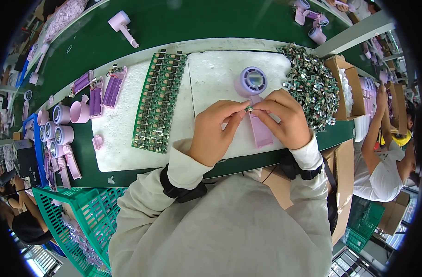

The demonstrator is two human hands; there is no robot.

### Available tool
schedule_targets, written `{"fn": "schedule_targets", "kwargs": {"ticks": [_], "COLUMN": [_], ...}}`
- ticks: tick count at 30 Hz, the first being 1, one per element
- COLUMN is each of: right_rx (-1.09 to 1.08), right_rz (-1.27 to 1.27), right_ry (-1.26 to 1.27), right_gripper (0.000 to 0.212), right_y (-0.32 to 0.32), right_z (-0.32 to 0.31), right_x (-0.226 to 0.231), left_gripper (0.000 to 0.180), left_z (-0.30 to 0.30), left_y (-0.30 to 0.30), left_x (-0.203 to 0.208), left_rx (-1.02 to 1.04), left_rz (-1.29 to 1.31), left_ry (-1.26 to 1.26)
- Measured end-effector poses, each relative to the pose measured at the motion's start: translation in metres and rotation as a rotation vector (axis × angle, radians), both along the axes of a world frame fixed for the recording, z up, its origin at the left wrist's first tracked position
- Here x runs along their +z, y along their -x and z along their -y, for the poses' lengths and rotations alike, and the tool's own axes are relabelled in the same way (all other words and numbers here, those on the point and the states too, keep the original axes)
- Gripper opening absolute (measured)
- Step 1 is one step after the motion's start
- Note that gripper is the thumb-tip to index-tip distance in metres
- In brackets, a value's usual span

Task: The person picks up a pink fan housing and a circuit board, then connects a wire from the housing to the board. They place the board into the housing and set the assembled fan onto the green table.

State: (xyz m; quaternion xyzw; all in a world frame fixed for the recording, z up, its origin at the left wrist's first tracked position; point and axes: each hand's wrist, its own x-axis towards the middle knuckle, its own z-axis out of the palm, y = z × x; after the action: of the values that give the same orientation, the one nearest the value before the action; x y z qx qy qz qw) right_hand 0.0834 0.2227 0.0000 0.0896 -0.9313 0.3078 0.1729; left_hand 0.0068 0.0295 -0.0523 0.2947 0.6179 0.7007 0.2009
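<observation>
My left hand [215,129] and my right hand [285,119] meet over the white foam sheet, thumbs and forefingers pinched together. Between the fingertips is a small green circuit board [248,109], held by both hands and mostly covered by them. Right beneath lies a pink-lilac handheld fan housing [261,131], its round lilac head [251,81] pointing away from me and its handle open like a trough. To the left, a panel of joined green circuit boards [159,101] rests on the foam. A heap of loose small circuit boards [311,85] is piled on the right.
Pink housings with purple batteries [96,97] and several fan heads [63,134] crowd the left side. A green crate [79,226] stands below the table edge at left. At right are a cardboard box [356,90], a metal post [354,37] and a co-worker [382,171].
</observation>
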Motion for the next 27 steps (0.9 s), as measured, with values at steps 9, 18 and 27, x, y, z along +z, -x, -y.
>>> {"fn": "schedule_targets", "kwargs": {"ticks": [9, 18, 27], "right_rx": [-0.100, -0.395, -0.330], "right_rz": [0.002, 0.086, 0.146], "right_ry": [0.111, 0.533, 0.274], "right_gripper": [0.013, 0.008, 0.014], "right_y": [-0.006, -0.012, -0.010], "right_z": [0.015, 0.052, 0.037], "right_x": [0.002, -0.016, -0.010], "left_gripper": [0.034, 0.050, 0.061], "left_z": [-0.002, 0.001, 0.010], "left_y": [-0.003, -0.016, -0.017], "left_x": [0.008, 0.001, 0.015], "left_rx": [0.150, 0.240, 0.100], "left_rz": [-0.427, -0.750, -0.641], "left_ry": [0.118, 0.197, 0.336]}}
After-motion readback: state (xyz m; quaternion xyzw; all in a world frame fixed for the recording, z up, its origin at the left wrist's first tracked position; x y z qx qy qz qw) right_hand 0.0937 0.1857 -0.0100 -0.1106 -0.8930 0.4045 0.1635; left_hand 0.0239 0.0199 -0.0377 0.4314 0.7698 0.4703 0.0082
